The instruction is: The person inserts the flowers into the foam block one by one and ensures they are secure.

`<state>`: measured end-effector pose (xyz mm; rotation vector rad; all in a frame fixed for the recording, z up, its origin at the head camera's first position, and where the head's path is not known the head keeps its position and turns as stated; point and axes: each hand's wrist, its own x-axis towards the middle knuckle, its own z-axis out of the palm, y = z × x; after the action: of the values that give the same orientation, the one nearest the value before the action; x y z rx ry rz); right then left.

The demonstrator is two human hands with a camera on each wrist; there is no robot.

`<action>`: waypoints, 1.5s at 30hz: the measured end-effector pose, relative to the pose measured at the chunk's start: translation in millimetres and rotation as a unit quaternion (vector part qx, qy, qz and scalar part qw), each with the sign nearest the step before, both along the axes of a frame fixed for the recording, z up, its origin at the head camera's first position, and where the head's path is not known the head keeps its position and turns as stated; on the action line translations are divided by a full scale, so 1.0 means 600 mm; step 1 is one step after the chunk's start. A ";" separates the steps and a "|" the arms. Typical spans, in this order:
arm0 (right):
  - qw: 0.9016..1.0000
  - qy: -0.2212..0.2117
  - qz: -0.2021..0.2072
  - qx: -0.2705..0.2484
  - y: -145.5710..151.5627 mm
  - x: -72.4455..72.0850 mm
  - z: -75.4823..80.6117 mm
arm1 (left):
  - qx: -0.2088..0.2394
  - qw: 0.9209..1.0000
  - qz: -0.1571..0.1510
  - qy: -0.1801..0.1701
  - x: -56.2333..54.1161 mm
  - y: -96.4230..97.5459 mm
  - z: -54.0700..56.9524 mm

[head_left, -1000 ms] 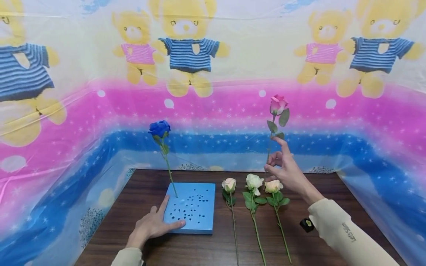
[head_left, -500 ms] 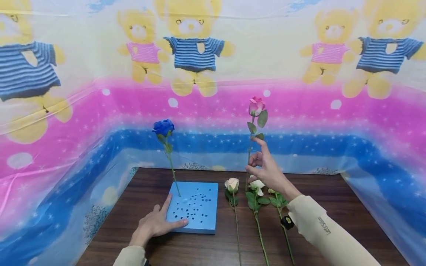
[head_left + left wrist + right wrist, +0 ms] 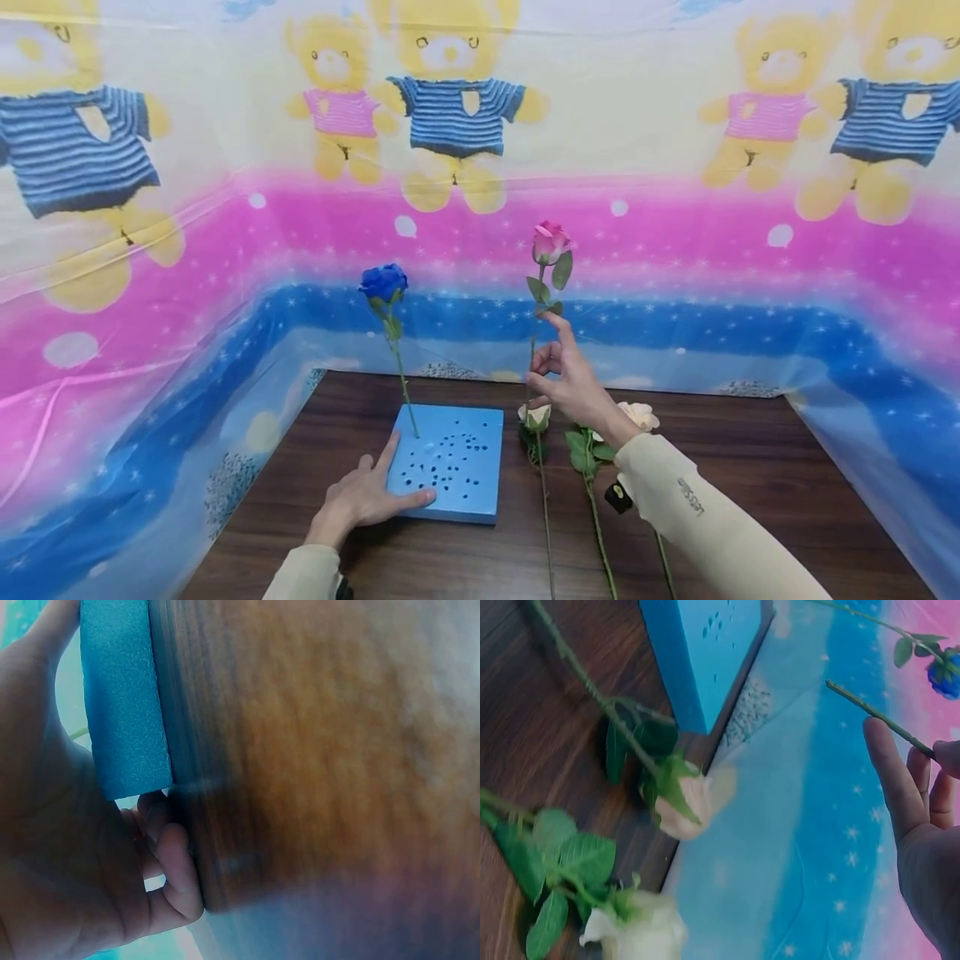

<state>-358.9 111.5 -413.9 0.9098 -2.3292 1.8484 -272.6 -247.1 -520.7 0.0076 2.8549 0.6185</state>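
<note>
I hold a pink rose point(image 3: 550, 242) upright in the air, above the table point(image 3: 750, 475) and just right of a blue foam block point(image 3: 452, 462).

My right hand point(image 3: 572, 380) pinches its stem between thumb and fingers. My left hand point(image 3: 365, 498) lies flat, fingers straight, on the block's near left corner. A blue rose point(image 3: 383, 282) stands planted in the block's far corner. Pale roses point(image 3: 639, 414) lie on the dark wood table under my right arm.

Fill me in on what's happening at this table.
A person is working with roses and a blue foam block. The left hand rests flat on the block's near corner. The right hand pinches a pink rose by its stem, upright above the table. A blue rose stands in the block; pale roses lie beside it.
</note>
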 end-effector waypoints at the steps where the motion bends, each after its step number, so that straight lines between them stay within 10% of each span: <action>1: 1.000 0.005 0.004 -0.001 -0.007 -0.001 0.000 | 0.000 1.000 0.000 0.001 0.000 0.000 0.001; 45: 0.997 0.046 -0.012 0.066 -0.205 -0.025 -0.103 | -0.017 1.000 0.006 -0.009 -0.004 0.002 -0.002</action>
<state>-374.1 -11.5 -475.5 0.9548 -2.4180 1.6235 -274.9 -245.8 -521.7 -0.0213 2.8502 0.5699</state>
